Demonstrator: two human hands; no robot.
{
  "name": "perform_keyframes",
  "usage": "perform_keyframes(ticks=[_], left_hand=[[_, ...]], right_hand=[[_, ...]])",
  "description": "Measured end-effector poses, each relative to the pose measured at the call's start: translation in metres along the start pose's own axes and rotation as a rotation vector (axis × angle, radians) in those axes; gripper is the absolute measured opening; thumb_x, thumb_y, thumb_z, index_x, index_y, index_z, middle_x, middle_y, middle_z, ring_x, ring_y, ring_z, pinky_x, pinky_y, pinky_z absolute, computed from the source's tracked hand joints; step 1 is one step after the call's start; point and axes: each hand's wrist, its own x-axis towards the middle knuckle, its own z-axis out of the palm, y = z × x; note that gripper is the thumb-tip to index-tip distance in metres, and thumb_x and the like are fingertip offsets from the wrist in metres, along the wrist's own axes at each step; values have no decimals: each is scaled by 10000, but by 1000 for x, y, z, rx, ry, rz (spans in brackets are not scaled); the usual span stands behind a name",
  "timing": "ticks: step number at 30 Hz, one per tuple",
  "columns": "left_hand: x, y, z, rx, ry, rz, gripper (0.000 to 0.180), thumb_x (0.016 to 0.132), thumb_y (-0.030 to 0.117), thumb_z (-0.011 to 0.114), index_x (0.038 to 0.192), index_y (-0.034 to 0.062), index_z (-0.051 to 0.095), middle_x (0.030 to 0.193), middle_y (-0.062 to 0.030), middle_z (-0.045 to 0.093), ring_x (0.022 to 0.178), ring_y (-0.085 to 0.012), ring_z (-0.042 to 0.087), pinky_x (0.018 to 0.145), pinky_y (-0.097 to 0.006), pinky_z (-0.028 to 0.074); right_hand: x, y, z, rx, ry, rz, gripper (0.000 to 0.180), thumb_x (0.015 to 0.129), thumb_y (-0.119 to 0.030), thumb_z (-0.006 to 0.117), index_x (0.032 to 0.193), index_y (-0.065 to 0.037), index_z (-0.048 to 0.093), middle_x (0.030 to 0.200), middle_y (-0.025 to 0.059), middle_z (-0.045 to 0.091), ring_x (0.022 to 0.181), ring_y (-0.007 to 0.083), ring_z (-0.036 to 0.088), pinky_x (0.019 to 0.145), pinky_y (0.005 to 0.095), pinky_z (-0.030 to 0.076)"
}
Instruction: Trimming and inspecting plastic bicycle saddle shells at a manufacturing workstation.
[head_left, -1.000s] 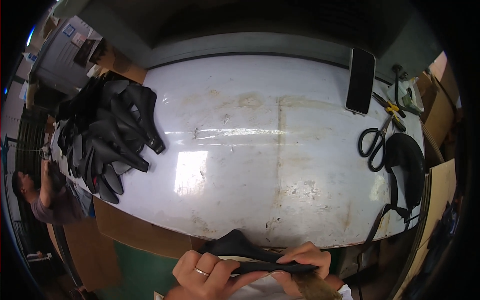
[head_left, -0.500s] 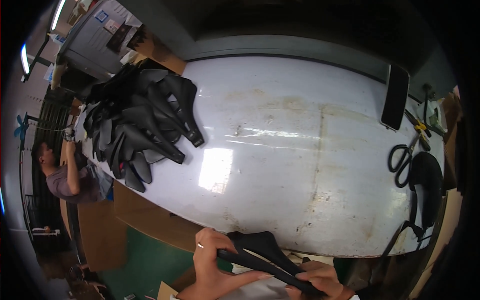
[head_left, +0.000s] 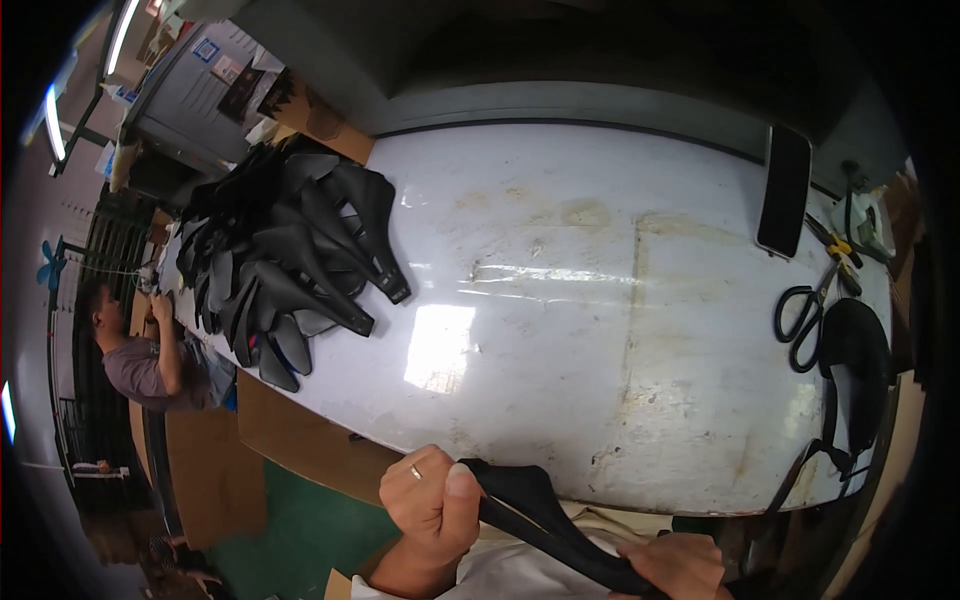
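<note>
Close to my body, at the table's near edge, I hold a black bicycle saddle [head_left: 535, 503] with a long slot down its middle. My left hand [head_left: 432, 505], wearing a ring, is closed on the wide end, its thumb pressed near the edge. Around the narrow end, at the lower right, wraps my right hand [head_left: 682, 562], which partly hides that tip. A heap of similar black saddles [head_left: 300, 245] lies on the far left of the white table [head_left: 540, 350].
Along the table's right side lie a phone [head_left: 785, 195], yellow-and-black pliers [head_left: 842, 248], black-handled scissors [head_left: 797, 325] and a curved black piece [head_left: 862, 350]. Cardboard boxes [head_left: 310, 425] stand below the left edge. Another person [head_left: 150, 355] works at the far left.
My left hand has curled tighter, its thumb moving from along the saddle's side up to the wide end. My right hand has shifted slightly right. The view has tilted a little.
</note>
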Motion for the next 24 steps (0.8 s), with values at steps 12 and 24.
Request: perform_keyframes(ticks=[12, 24], left_hand=[[41, -26, 40, 0, -152, 83, 407, 950, 329, 613, 1148, -26, 624, 1088, -199, 633, 982, -386, 616, 883, -426, 497], [-7, 0, 61, -748, -630, -721, 279, 994, 96, 657, 1259, 7, 643, 1021, -49, 709, 932, -83, 629, 837, -241, 508]], right_hand=[[-40, 1, 10, -45, 307, 219, 239, 772, -53, 857, 924, 26, 690, 844, 173, 703, 673, 238, 671, 615, 366, 528], [-25, 1, -6, -100, -39, 409, 271, 712, -155, 892, 851, -4, 716, 706, 121, 671, 642, 261, 682, 602, 370, 542]])
